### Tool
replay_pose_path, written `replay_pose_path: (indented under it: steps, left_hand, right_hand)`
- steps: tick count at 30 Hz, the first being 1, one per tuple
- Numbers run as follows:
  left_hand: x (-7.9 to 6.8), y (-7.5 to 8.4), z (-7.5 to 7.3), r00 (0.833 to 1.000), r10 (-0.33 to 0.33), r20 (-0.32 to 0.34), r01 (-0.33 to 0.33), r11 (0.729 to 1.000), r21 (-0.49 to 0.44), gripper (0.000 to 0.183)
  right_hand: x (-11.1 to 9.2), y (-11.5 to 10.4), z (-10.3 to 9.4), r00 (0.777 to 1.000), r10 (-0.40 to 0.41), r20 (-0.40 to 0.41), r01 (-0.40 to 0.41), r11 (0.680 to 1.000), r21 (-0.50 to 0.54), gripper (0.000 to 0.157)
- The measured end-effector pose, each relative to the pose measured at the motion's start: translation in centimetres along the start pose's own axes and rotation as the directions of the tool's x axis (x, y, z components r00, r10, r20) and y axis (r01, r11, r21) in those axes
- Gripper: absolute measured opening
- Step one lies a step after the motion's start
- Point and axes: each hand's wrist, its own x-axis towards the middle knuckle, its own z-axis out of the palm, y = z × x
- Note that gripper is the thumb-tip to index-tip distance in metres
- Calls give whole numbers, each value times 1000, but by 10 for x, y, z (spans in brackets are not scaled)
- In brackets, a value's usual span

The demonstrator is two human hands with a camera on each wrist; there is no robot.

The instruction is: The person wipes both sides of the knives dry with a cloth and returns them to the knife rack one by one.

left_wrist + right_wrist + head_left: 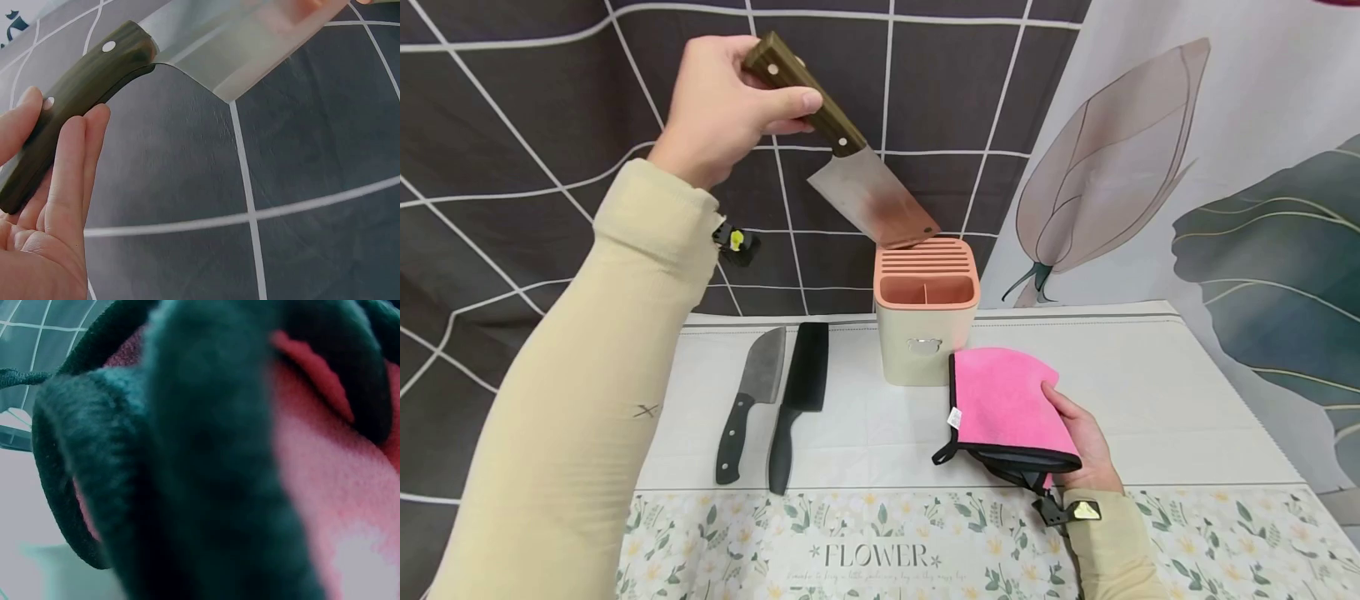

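My left hand (722,108) grips the wooden handle of a cleaver (880,196), thumb on one side and fingers on the other. The blade slants down to the right, its tip at the slotted rear top of a knife block (925,342); whether the tip has entered a slot I cannot tell. In the left wrist view the cleaver's handle (81,106) lies between thumb and fingers. My right hand (1086,446) holds a folded pink cloth (1007,396) with black edging, in front of the block's right side. That cloth (337,487) fills the right wrist view, hiding the hand.
Left of the block, a grey-bladed knife (752,400) and a black knife (797,400) lie side by side on the white tablecloth (1150,400). Two compartments open at the block's front top. A dark checked curtain (835,75) hangs close behind, beside a leaf-printed one (1112,167).
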Motion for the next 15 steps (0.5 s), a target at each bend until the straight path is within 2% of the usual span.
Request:
replay_pose_path:
  steps: [8,15]
  left_hand:
    - [7,2,28,1000,-25,-4,25,990,139,32]
    - [10,-6,47,999,-41,-4,40,970,241,42]
  right_hand:
    - [1,1,-1,1000,9,-3,-9,1000,9,43]
    - [2,3,0,1000,22,19,-22,1000,21,44]
